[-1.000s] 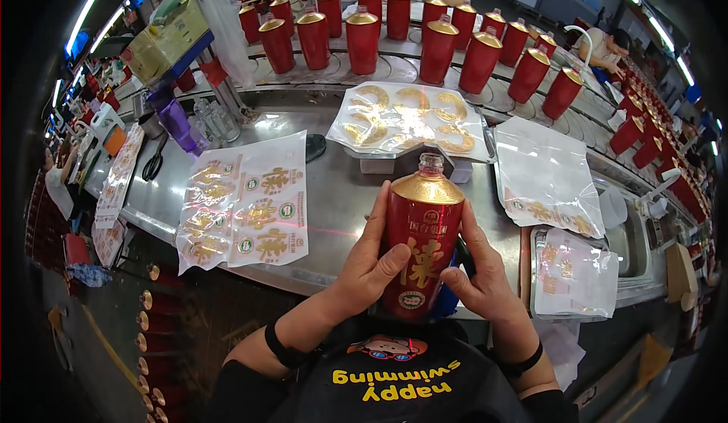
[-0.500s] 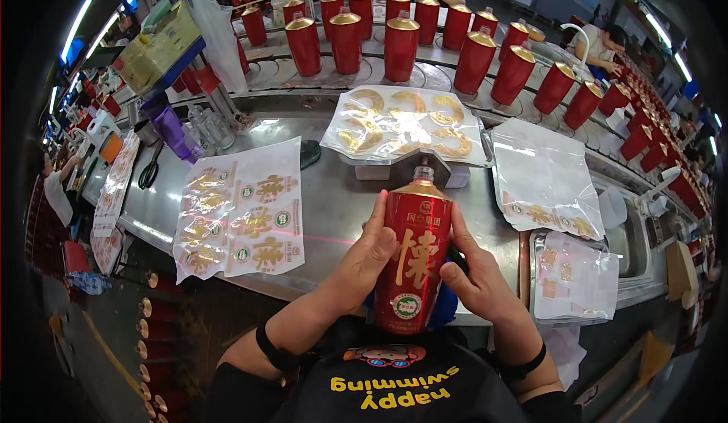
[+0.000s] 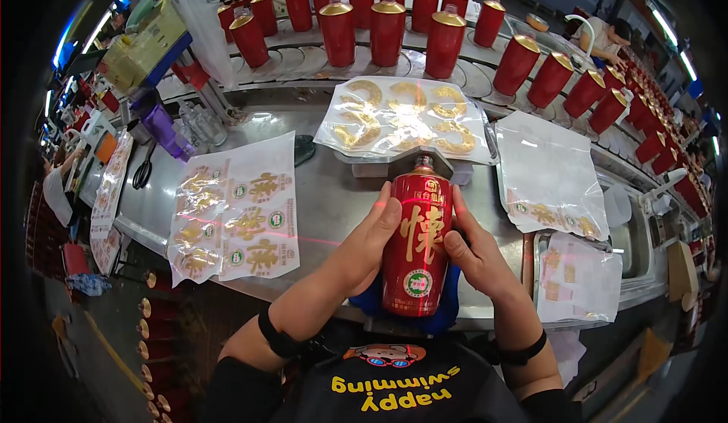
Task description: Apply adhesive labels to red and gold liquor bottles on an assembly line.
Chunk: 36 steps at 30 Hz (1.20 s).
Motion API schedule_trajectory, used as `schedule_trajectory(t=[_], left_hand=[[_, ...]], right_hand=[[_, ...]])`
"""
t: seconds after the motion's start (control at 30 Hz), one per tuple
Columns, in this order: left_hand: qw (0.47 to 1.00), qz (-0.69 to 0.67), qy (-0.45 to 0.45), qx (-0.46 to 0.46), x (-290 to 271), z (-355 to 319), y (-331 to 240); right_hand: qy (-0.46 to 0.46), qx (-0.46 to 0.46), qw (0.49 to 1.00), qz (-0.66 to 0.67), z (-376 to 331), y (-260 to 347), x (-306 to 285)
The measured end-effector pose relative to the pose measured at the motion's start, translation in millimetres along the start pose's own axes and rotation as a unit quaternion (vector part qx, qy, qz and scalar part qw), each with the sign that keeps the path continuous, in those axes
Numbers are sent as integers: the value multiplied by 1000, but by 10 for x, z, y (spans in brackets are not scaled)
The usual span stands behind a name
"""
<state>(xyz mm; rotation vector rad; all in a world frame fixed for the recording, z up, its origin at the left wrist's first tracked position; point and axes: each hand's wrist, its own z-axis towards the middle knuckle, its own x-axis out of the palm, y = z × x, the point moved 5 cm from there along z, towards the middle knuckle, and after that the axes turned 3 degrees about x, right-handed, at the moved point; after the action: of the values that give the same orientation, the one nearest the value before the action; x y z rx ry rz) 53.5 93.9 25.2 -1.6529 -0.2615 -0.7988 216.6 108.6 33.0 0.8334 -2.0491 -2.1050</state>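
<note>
I hold a red bottle [image 3: 418, 245] between my two hands, lying with its neck pointing away from me, above the near edge of the metal surface [image 3: 334, 195]. My left hand [image 3: 369, 239] is pressed along the left side of the bottle, the fingers stretched and only a little curved, the thumb up near the shoulder of the bottle. My right hand [image 3: 476, 255] is curled on the right side, its fingers against the red body. Gold signs and a small round label face up to me. Under the bottle there is a blue cloth [image 3: 444, 313], touching its lower part.

On the surface to my left lies a sheet of gold stickers [image 3: 241, 209]. Just beyond the bottle neck is a plastic bag with gold ring-shaped labels [image 3: 406, 117]. To the right lie two more clear bags [image 3: 547, 174], near each other. Far behind, a curved row of red bottles with gold caps [image 3: 388, 25] stands upright on a conveyor.
</note>
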Motion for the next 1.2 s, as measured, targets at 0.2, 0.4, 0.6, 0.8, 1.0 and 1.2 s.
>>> schedule_trajectory(t=[0.2, 0.4, 0.6, 0.8, 1.0, 1.2], left_hand=[[943, 308, -25, 124, -134, -189, -50], [866, 451, 44, 211, -20, -311, -118], [846, 484, 28, 222, -9, -337, -74], [836, 495, 14, 236, 5, -347, -84], [820, 529, 19, 216, -78, -339, -70], [864, 456, 95, 192, -196, -336, -37]], right_hand=[[-70, -149, 967, -194, -101, 222, -43], [-64, -164, 950, -259, -144, 329, 41], [-53, -158, 946, -278, -120, 315, 52], [-47, -155, 948, -272, -109, 313, 42], [-32, -178, 944, -277, -105, 279, 14], [10, -168, 957, -236, -155, 209, 0]])
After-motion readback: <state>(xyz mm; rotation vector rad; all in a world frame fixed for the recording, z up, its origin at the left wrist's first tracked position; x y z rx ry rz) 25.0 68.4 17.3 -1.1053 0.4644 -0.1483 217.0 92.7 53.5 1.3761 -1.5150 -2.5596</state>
